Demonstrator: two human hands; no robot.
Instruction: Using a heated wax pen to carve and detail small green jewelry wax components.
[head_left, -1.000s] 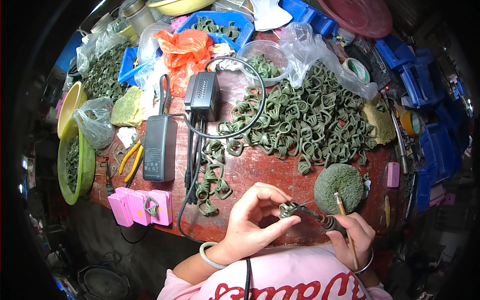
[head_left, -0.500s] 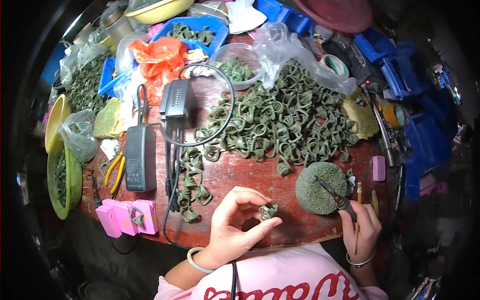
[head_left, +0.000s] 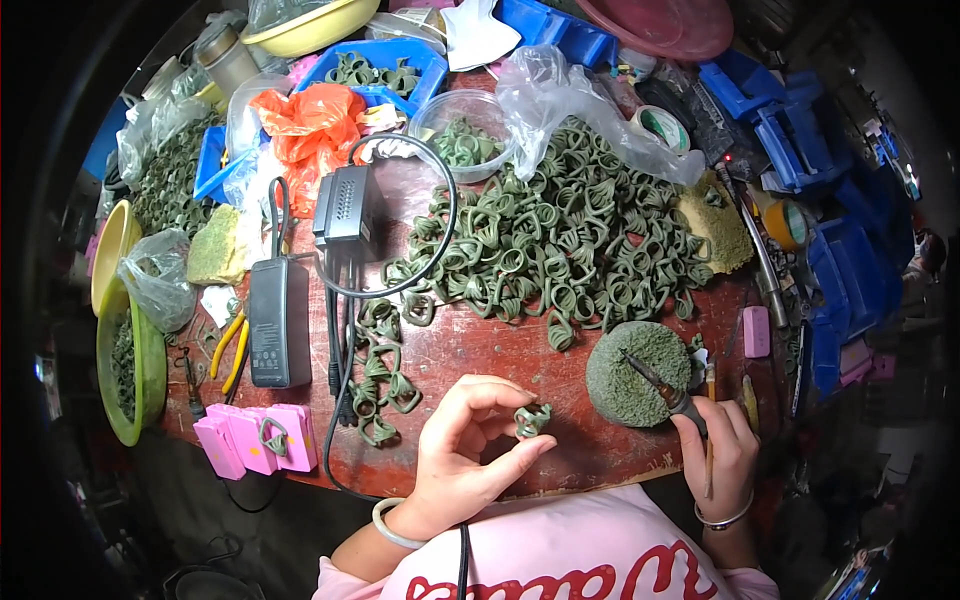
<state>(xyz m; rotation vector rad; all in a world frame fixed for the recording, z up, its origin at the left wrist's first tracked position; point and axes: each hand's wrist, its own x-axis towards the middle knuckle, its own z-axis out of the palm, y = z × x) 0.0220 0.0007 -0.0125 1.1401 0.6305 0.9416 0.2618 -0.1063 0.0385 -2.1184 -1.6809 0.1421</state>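
Observation:
My left hand (head_left: 465, 450) pinches a small green ring piece (head_left: 532, 419) between thumb and fingertips above the red table (head_left: 590, 470). To its right, my right hand (head_left: 722, 450) grips a dark-handled hot-tip tool (head_left: 672, 395) together with a thin brush (head_left: 709, 478). The tool's tip rests in a round, rough green pad (head_left: 625, 395). Beyond both hands lies a large heap of green ring pieces (head_left: 540, 245), with a smaller loose group (head_left: 385, 375) left of my left hand.
Pink blocks (head_left: 250, 440), yellow-handled pliers (head_left: 227, 355), black power adapters (head_left: 280, 325) with looped cables, and a green basin (head_left: 145, 400) stand left. Blue bins (head_left: 850, 285), tape rolls (head_left: 785, 227) and a pink block (head_left: 756, 332) are right. Bags, trays and bowls crowd the back.
My right hand has carried the tool from the ring piece up to the green pad, where its tip now rests. My left hand keeps hold of the piece; the whole view has shifted.

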